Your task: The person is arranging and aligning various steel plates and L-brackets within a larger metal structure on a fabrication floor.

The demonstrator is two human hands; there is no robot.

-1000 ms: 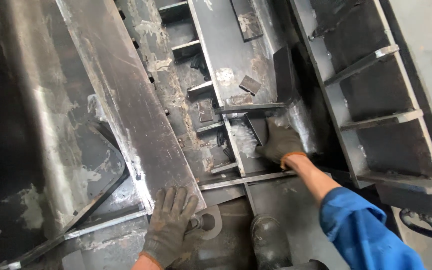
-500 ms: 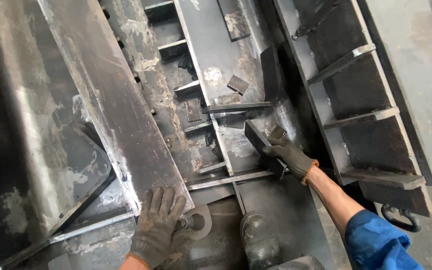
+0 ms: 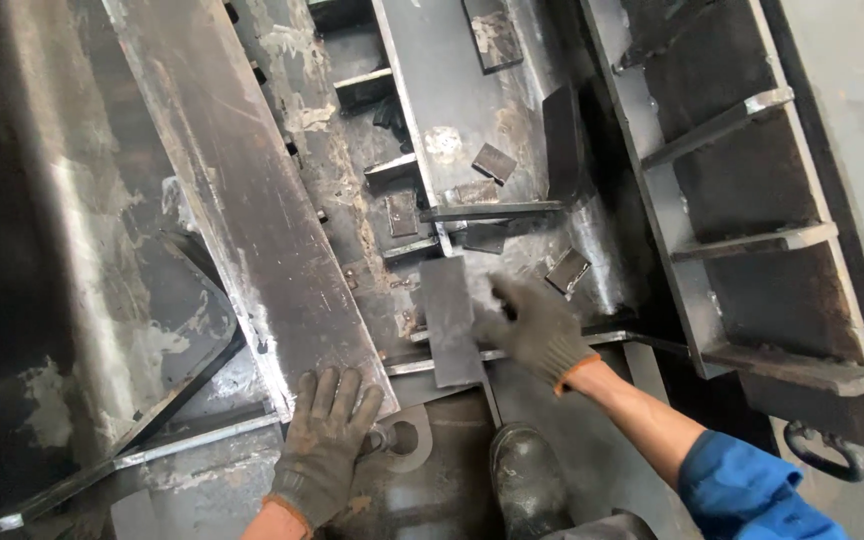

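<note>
**Two gloved hands on steel plate**

Two hands in grey work gloves are at work inside a welded steel frame. Nearest the camera, a dark boot [image 3: 527, 470] stands on the floor plate, beside a lug with a round hole [image 3: 404, 438]. The left hand [image 3: 324, 445] lies flat, fingers spread, on the lower corner of a long slanted steel plate [image 3: 242, 200], gripping nothing. The right hand [image 3: 537, 330], on a bare forearm with a blue sleeve [image 3: 752, 495], pinches the right edge of a small rectangular steel plate [image 3: 450, 320], which stands tilted over a thin cross bar [image 3: 602, 338]. Further off, the open bays between the ribs hold loose offcuts: a small square piece [image 3: 568, 270] just beyond the right hand, another [image 3: 493, 162] on the flat web above. A stepped steel rack [image 3: 752, 240] walls the right side.
</note>
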